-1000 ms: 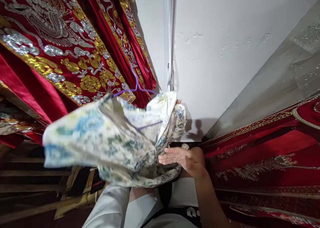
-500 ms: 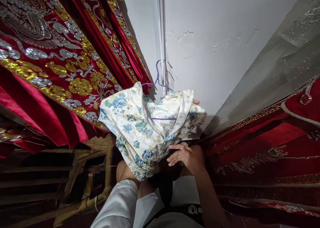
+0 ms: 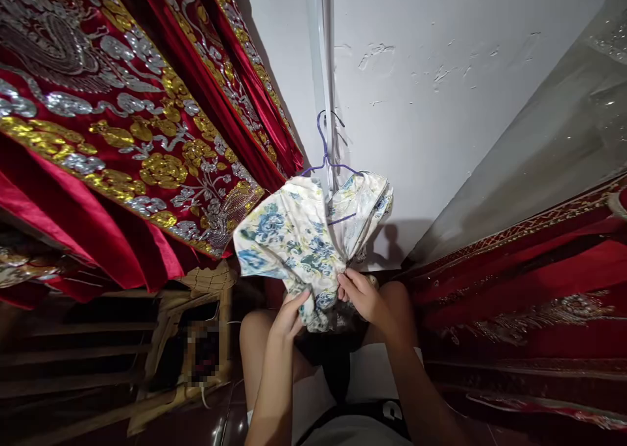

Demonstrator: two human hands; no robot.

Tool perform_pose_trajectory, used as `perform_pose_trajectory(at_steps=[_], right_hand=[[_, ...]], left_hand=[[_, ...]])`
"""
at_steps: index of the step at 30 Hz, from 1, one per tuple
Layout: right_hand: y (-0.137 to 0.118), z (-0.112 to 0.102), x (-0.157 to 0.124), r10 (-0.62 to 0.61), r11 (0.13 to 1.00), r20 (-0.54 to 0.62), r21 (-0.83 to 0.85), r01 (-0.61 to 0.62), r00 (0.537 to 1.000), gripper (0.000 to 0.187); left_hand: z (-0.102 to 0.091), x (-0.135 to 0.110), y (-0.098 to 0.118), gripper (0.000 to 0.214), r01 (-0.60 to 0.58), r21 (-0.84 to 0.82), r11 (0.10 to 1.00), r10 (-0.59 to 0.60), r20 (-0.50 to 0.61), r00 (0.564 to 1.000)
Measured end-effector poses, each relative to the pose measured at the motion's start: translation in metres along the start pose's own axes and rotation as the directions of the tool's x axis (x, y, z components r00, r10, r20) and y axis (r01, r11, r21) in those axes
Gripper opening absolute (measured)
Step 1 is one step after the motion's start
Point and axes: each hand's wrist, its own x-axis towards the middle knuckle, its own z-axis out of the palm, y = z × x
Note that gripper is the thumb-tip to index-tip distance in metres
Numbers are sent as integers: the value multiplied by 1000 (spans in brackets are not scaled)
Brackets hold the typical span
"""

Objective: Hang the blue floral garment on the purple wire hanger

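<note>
A cream garment with blue flowers [image 3: 304, 237] hangs bunched on a purple wire hanger [image 3: 327, 159] in front of a white wall. My left hand [image 3: 290, 315] grips the garment's lower edge from below, fingers curled over the cloth. My right hand [image 3: 363, 297] pinches the cloth just to the right, fingers closed on a fold. Both hands are close together under the hanger. My bare knees show beneath them.
Red embroidered robes with gold and silver thread [image 3: 122, 126] hang at the left. More red embroidered cloth under clear plastic [image 3: 529, 263] lies at the right. A metal pole [image 3: 327, 74] runs up the wall. A wicker chair [image 3: 196, 315] stands at lower left.
The garment went from spread out and swinging at the left to hanging bunched at the centre. My left hand came out from under it and both hands now grip its lower edge.
</note>
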Motion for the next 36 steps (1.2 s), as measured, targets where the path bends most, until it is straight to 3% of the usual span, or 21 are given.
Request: perform_pose_trajectory(at_steps=[4,8,10,12,13,14,15,16,17,18,19,21,24,28,32,36], right_hand=[[7,12,10,24,992,-95,124,-12,995,46],[5,23,15,62,977,-166,210,-26,984,33],[2,25,16,85,969,-183,246,-38,979,28],[1,26,14,95,960,-194,277,-39,976,27],[1,27,13,96,958,-195,284,-38,976,27],[2,27,11,95,957,-196,287,-36,976,28],[2,27,9,95,957,-196,288,-35,976,27],[2,28,7,96,958,-189,285,-39,977,26],[2,28,6,101,959,-176,281,-48,979,25],[0,28,5,108,960,-156,273,-62,982,24],[-2,28,5,115,963,-129,258,-78,985,23],[-9,27,8,118,974,-73,202,-101,990,22],[-26,19,16,84,990,-19,119,-82,996,22],[-52,7,29,27,996,17,89,-28,999,21],[-80,-4,46,45,980,67,188,-57,997,20],[-121,-19,77,-18,954,-64,297,36,998,21]], left_hand=[[7,6,6,56,142,-141,980,-141,18,990],[6,2,6,54,193,-195,962,-185,60,981],[6,5,2,55,144,-162,976,-143,16,990],[6,11,-4,53,-56,-54,997,46,-169,985],[6,14,-7,52,-210,44,977,213,-302,929],[6,17,-10,50,-357,177,917,399,-411,820],[6,19,-13,47,-469,325,822,570,-455,684],[6,20,-17,45,-538,454,710,703,-420,574],[7,21,-20,44,-579,543,609,787,-317,530],[9,20,-24,41,-607,589,534,817,-174,550],[12,19,-27,36,-630,599,494,795,-19,606],[19,16,-33,22,-644,573,507,678,196,709],[32,14,-35,25,-608,527,594,569,259,780],[45,17,-23,21,-610,481,630,578,235,781],[51,24,-11,20,-603,518,607,582,227,781],[48,27,-24,21,-622,567,540,580,285,763]])
